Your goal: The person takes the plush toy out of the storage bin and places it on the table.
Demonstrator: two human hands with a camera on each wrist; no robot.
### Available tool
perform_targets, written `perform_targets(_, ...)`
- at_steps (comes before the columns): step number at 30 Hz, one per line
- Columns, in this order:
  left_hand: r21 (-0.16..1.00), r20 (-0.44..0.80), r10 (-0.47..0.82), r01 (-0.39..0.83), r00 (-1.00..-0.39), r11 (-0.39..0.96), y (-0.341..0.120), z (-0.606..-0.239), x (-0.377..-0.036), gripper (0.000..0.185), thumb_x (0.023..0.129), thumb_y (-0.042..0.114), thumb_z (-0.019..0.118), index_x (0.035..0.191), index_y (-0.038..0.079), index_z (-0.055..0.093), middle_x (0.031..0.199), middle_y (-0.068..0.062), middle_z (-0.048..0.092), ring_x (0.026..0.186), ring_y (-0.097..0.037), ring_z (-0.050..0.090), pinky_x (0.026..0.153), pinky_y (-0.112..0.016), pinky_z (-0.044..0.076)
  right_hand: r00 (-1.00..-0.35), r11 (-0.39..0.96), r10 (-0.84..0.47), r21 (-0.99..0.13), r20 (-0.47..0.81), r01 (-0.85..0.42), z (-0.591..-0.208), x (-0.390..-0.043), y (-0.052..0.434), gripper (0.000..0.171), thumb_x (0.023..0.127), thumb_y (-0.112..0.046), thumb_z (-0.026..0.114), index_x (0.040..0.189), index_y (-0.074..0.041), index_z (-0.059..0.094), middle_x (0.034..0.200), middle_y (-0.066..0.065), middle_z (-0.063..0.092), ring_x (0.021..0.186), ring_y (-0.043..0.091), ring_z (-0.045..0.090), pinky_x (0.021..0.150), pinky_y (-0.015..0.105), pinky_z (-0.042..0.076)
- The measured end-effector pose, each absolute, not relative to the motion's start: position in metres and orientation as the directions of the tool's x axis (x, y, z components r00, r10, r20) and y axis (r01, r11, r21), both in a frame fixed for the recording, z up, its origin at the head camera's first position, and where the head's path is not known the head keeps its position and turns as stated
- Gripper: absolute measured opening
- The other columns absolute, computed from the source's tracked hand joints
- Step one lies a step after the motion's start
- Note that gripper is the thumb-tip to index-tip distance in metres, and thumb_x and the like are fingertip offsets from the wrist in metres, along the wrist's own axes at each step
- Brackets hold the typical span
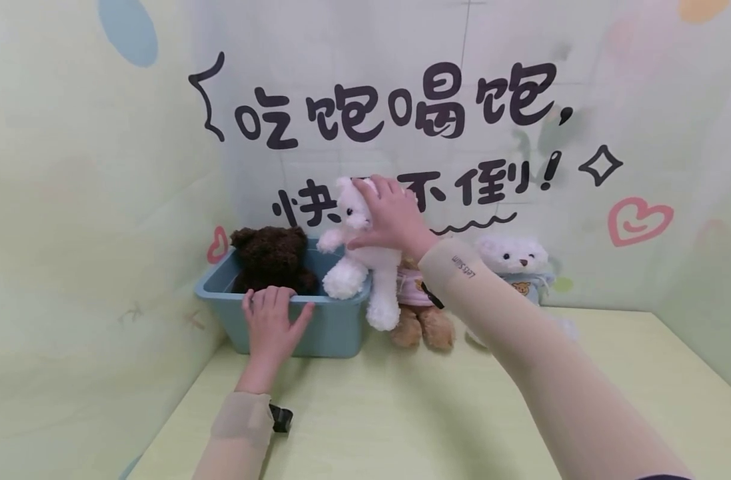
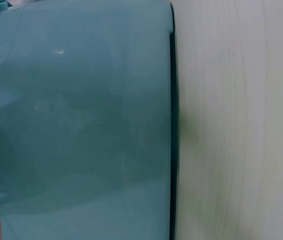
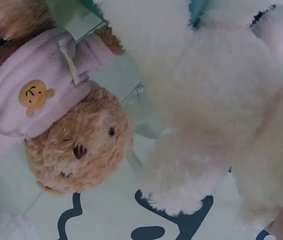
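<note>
A white stuffed toy (image 1: 384,263) is held up at the right side of the blue bin (image 1: 335,330), one foot overlapping the rim. My right hand (image 1: 395,217) grips it around the head and upper body, hiding part of its face. In the right wrist view, white fur (image 3: 216,95) fills the middle and right. My left hand (image 1: 272,323) has its fingers hooked over the bin's front rim, thumb spread to the right. Inside the bin sits a dark brown teddy bear (image 1: 272,257). The bin's outer wall (image 2: 81,110) fills much of the left wrist view.
Right of the bin, a tan teddy bear (image 3: 81,142) in a pink sweater sits against the wall, partly behind my right arm. Farther right sits a white teddy bear (image 1: 512,257) in a blue top. Pale wood-grain table (image 1: 365,413) extends in front, with a printed backdrop behind.
</note>
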State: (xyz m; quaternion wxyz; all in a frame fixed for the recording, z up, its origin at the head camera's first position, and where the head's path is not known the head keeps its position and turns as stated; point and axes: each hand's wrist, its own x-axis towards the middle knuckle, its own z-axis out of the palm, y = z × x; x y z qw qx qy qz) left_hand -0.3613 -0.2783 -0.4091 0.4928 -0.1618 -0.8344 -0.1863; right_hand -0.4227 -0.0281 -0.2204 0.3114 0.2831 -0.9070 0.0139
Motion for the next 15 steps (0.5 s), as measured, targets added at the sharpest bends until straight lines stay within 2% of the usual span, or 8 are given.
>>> perform_targets(7,0.154,0.883,0.075,0.437,-0.463,0.886,-0.282,-0.409,-0.36,0.066,0.095,0.066,0.035,0.1,0.003,0.055,0.095,-0.016,0.052,0.097,-0.038,0.043,0.103,-0.061,0.015,-0.612,0.826,-0.515,0.156,0.601,-0.542,-0.231,-0.427,-0.03,0.119,0.061,-0.066,0.08,0.154,-0.021,0.021,0.151,0.015,0.027,0.135,0.034,0.028,0.097,0.054,0.037)
perform_targets(15,0.142,0.884,0.091,0.45,-0.459,0.882,-0.278,-0.407,-0.36,0.064,0.095,0.064,0.036,0.101,0.003,0.055,0.096,-0.016,0.052,0.097,-0.037,0.043,0.104,-0.06,0.016,-0.515,0.814,-0.493,0.164,0.701,-0.557,-0.239,-0.432,-0.018,0.098,0.07,-0.049,0.081,0.149,-0.019,0.031,0.144,0.016,0.036,0.128,0.032,0.036,0.092,0.053,0.04)
